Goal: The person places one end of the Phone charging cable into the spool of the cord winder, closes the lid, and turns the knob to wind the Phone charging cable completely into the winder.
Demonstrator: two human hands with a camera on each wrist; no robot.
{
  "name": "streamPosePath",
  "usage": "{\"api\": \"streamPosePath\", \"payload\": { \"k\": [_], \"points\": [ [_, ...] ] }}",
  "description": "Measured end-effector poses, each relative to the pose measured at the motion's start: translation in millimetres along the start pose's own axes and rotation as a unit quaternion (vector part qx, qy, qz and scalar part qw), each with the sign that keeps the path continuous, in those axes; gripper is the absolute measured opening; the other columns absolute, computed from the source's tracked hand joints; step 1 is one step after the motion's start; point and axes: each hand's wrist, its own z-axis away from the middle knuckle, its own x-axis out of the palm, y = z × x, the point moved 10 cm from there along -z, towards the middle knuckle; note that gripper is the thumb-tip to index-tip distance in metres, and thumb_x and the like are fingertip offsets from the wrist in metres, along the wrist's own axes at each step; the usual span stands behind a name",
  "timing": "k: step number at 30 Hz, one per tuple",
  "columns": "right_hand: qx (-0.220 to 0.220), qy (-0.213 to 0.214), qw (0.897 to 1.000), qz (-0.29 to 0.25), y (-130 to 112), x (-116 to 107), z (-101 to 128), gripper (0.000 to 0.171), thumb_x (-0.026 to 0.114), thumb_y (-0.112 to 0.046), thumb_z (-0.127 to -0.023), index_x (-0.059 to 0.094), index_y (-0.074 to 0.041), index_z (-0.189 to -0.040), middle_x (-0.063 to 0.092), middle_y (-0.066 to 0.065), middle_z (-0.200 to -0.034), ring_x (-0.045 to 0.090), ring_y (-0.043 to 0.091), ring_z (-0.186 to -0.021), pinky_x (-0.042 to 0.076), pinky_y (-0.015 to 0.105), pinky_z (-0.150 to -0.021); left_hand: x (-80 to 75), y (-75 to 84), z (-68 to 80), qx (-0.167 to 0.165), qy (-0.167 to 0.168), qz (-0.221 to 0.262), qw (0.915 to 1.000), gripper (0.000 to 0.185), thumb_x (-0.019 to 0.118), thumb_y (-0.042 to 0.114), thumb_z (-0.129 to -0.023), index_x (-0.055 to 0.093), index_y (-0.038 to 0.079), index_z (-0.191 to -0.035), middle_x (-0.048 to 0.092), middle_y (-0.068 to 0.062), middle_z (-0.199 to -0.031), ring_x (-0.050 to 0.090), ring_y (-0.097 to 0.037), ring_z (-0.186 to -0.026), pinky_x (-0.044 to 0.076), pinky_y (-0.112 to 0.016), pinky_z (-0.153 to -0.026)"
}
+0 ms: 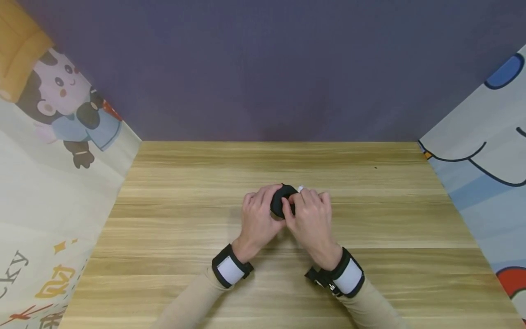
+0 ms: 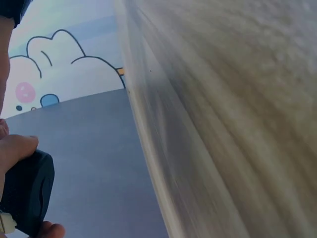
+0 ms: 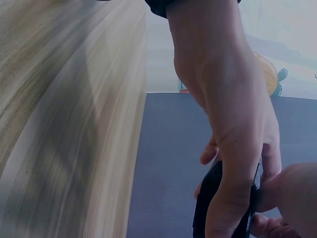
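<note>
A black, rounded object (image 1: 278, 201) with beveled edges is held between the two hands, above the table; its exact kind cannot be told. The left hand (image 1: 260, 214) grips its left side, and in the left wrist view the thumb lies over one edge of the black object (image 2: 30, 191). The right hand (image 1: 311, 217) pinches at its right side, thumb and forefinger near the dark middle. A small white piece (image 1: 301, 188) shows beside the right fingers, and a cream-colored part (image 2: 7, 223) appears in the left wrist view. In the right wrist view the right hand (image 3: 233, 129) covers much of the object.
The wood-grain table (image 1: 172, 219) spreads around the hands. A dark blue-grey panel (image 1: 271, 73) stands at its back edge, with cartoon-printed panels (image 1: 37, 192) on the left and right. Straps (image 1: 348, 273) circle both wrists.
</note>
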Motion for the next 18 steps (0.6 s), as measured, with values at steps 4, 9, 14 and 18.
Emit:
{"api": "streamPosePath", "payload": {
  "k": [4, 9, 14, 18],
  "points": [
    [0.009, 0.002, 1.0, -0.001, 0.9, 0.2, 0.4, 0.027, 0.076, -0.019, -0.091, 0.065, 0.0, -0.074, 0.062, 0.011, -0.07, 0.056, 0.028, -0.061, 0.035, 0.042, -0.064, 0.1, 0.9, 0.4, 0.002, 0.009, -0.008, 0.9999, 0.072, 0.094, 0.042, -0.071, 0.064, 0.01, -0.128, 0.073, -0.009, -0.118, 0.074, -0.025, -0.098, 0.048, -0.038, -0.085],
    [0.014, -0.003, 1.0, -0.005, 2.3, 2.0, 0.4, 0.027, 0.075, -0.021, -0.092, 0.066, -0.001, -0.075, 0.063, 0.01, -0.072, 0.056, 0.028, -0.062, 0.035, 0.042, -0.065, 0.8, -1.2, 0.7, 0.006, 0.005, -0.007, 0.9999, 0.075, 0.095, 0.042, -0.069, 0.064, 0.01, -0.128, 0.073, -0.009, -0.119, 0.074, -0.025, -0.1, 0.048, -0.038, -0.085],
    [0.018, -0.009, 1.0, -0.01, 4.2, 3.2, 0.5, 0.028, 0.076, -0.023, -0.092, 0.067, -0.002, -0.075, 0.063, 0.009, -0.072, 0.057, 0.028, -0.063, 0.036, 0.042, -0.065, 0.9, -2.5, 0.5, 0.015, 0.001, -0.003, 0.9999, 0.076, 0.096, 0.043, -0.068, 0.064, 0.009, -0.128, 0.074, -0.01, -0.119, 0.073, -0.024, -0.104, 0.05, -0.038, -0.085],
    [0.021, -0.014, 1.0, -0.017, 5.3, 3.8, 0.9, 0.028, 0.076, -0.024, -0.091, 0.067, -0.002, -0.076, 0.061, 0.008, -0.072, 0.056, 0.027, -0.064, 0.036, 0.042, -0.066, -0.2, -3.2, -0.3, 0.022, 0.0, 0.005, 0.9997, 0.074, 0.095, 0.042, -0.069, 0.064, 0.008, -0.128, 0.074, -0.01, -0.118, 0.073, -0.024, -0.105, 0.051, -0.038, -0.085]
  ]
}}
